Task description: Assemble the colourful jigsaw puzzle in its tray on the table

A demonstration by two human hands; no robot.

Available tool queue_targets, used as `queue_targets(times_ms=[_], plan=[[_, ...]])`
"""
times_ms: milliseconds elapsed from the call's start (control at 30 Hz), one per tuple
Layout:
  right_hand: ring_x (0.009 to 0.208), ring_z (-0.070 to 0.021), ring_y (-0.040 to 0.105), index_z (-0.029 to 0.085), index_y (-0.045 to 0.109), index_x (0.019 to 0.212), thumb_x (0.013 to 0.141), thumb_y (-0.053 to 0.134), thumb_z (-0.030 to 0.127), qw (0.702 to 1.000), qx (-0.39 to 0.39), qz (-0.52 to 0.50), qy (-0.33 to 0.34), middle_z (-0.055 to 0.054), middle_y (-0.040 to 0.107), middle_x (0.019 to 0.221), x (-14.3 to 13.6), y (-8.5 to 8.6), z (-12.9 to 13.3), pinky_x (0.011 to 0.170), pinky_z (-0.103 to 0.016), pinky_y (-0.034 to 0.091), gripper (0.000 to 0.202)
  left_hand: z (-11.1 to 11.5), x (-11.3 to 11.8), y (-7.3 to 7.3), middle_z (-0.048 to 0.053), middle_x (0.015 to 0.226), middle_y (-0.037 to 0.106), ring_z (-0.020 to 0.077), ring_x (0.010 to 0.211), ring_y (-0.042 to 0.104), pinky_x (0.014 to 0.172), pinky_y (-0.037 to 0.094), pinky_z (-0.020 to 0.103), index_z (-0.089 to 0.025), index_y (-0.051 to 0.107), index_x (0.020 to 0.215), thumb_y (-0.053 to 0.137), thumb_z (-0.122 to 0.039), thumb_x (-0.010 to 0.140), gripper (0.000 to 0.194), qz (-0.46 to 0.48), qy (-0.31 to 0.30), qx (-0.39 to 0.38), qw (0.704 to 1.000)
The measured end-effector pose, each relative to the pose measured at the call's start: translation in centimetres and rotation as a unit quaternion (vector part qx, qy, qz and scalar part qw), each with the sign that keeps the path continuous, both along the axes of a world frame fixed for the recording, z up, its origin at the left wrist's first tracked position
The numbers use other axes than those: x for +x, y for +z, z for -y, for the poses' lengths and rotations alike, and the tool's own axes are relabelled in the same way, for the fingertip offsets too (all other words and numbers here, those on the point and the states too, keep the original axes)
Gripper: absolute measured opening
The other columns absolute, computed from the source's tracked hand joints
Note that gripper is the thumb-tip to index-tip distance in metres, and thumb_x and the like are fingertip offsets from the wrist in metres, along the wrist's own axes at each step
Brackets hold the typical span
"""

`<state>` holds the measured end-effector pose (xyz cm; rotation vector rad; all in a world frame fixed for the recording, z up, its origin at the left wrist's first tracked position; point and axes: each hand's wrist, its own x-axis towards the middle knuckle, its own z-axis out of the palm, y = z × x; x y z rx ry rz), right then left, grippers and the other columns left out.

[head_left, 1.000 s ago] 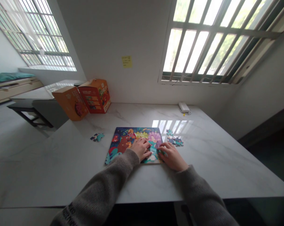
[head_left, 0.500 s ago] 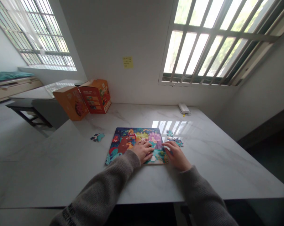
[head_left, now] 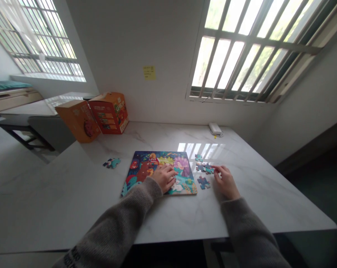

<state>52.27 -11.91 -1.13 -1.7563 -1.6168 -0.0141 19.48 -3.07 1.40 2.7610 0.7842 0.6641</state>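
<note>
A colourful jigsaw puzzle [head_left: 146, 167] lies on the marble-patterned table, with animals and plants pictured on it. My left hand [head_left: 164, 177] rests flat on its middle, fingers stretched out, covering part of the picture. To the right of the puzzle, the fingertips of my right hand [head_left: 225, 181] are closed at the edge of a teal and dark puzzle piece [head_left: 209, 169]. That piece lies in a small cluster. One loose puzzle piece [head_left: 203, 182] sits between the puzzle and my right hand, and a teal puzzle piece [head_left: 198, 158] is farther back.
Several loose pieces [head_left: 112, 163] lie left of the puzzle. Orange puzzle boxes [head_left: 109, 113] stand at the table's back left. A white device with a cable [head_left: 215, 129] is near the wall. A yellow note [head_left: 149, 73] is stuck on the wall.
My right hand has moved right, from the puzzle's right edge to the loose pieces. A piece now shows beside the puzzle where that hand was. My left hand stays on the puzzle.
</note>
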Motion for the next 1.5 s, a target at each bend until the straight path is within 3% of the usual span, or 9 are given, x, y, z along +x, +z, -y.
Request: queue_targets(times_ms=[233, 433, 633, 833, 1000, 1167, 1333, 1500], plan=[[0.114, -0.0317, 0.051, 0.023, 0.055, 0.134, 0.090, 0.051, 0.039, 0.994, -0.077, 0.078, -0.024, -0.012, 0.061, 0.126, 0.3, -0.6, -1.5, 0.093, -0.045, 0.042, 0.048, 0.2, 0.1, 0.3, 0.008, 0.110, 0.066, 0.0274, 0.114, 0.057, 0.100, 0.043, 0.045, -0.022, 0.069, 0.106, 0.055, -0.028, 0.091, 0.021, -0.008, -0.005, -0.013, 1.000], [0.103, -0.0286, 0.053, 0.022, 0.059, 0.129, 0.085, 0.057, 0.040, 0.994, -0.076, 0.073, -0.008, -0.011, 0.062, 0.110, 1.1, -0.8, -1.6, 0.093, -0.042, 0.042, 0.048, 0.1, 0.0, 0.1, 0.008, 0.109, 0.066, 0.0266, 0.113, 0.057, 0.100, 0.043, 0.043, -0.022, 0.069, 0.107, 0.055, -0.028, 0.091, 0.022, -0.006, -0.004, -0.016, 1.000], [0.107, -0.0284, 0.052, 0.020, 0.054, 0.133, 0.081, 0.055, 0.030, 0.996, -0.065, 0.062, -0.023, -0.012, 0.061, 0.118, 2.0, -1.3, -1.3, 0.096, -0.044, 0.041, 0.052, 0.0, 0.0, -0.1, 0.008, 0.109, 0.066, 0.0267, 0.113, 0.057, 0.100, 0.043, 0.044, -0.022, 0.069, 0.106, 0.055, -0.027, 0.091, 0.022, 0.007, -0.014, -0.016, 1.000], [0.098, -0.0257, 0.055, 0.021, 0.056, 0.131, 0.078, 0.057, 0.028, 0.996, -0.074, 0.046, -0.016, -0.009, 0.060, 0.105, 2.3, -1.1, -0.9, 0.092, -0.045, 0.045, 0.053, 0.1, 0.0, -0.2, 0.008, 0.107, 0.066, 0.0259, 0.109, 0.058, 0.097, 0.045, 0.042, -0.022, 0.069, 0.107, 0.055, -0.027, 0.091, 0.022, 0.014, -0.022, -0.013, 1.000], [0.092, -0.0215, 0.059, 0.018, 0.056, 0.129, 0.078, 0.056, 0.026, 0.998, -0.034, -0.035, 0.027, -0.010, 0.051, 0.108, 1.8, -0.8, -0.7, 0.084, -0.038, 0.052, 0.052, 0.1, 0.0, 0.0, 0.008, 0.106, 0.067, 0.0258, 0.108, 0.058, 0.095, 0.046, 0.042, -0.022, 0.069, 0.107, 0.055, -0.027, 0.091, 0.022, 0.014, -0.026, -0.014, 0.999], [0.089, -0.0208, 0.062, 0.018, 0.060, 0.119, 0.082, 0.056, 0.028, 0.990, -0.021, -0.131, 0.040, -0.009, 0.061, 0.106, 0.7, 0.1, -0.6, 0.082, -0.039, 0.052, 0.039, 0.3, 0.1, 0.1, 0.008, 0.106, 0.067, 0.0254, 0.108, 0.059, 0.097, 0.045, 0.042, -0.022, 0.069, 0.106, 0.056, -0.026, 0.090, 0.021, 0.011, -0.022, -0.015, 1.000], [0.074, -0.0166, 0.061, 0.020, 0.057, 0.122, 0.085, 0.064, 0.042, 0.939, 0.004, -0.333, 0.084, -0.004, 0.065, 0.091, -3.3, 1.7, -1.1, 0.068, -0.032, 0.053, 0.044, -0.3, -0.1, 0.3, 0.006, 0.103, 0.071, 0.0247, 0.106, 0.062, 0.096, 0.046, 0.041, -0.023, 0.070, 0.103, 0.057, -0.025, 0.090, 0.019, 0.036, -0.003, -0.022, 0.999], [0.059, -0.0112, 0.053, 0.022, 0.058, 0.116, 0.080, 0.072, 0.043, 0.904, 0.004, -0.406, 0.133, 0.001, 0.060, 0.078, -7.9, 2.9, -2.1, 0.050, -0.023, 0.044, 0.043, -2.5, -1.8, 1.3, 0.004, 0.089, 0.072, 0.0179, 0.083, 0.066, 0.083, 0.052, 0.034, -0.019, 0.069, 0.103, 0.053, -0.022, 0.090, 0.020, 0.172, 0.110, -0.085, 0.975]])
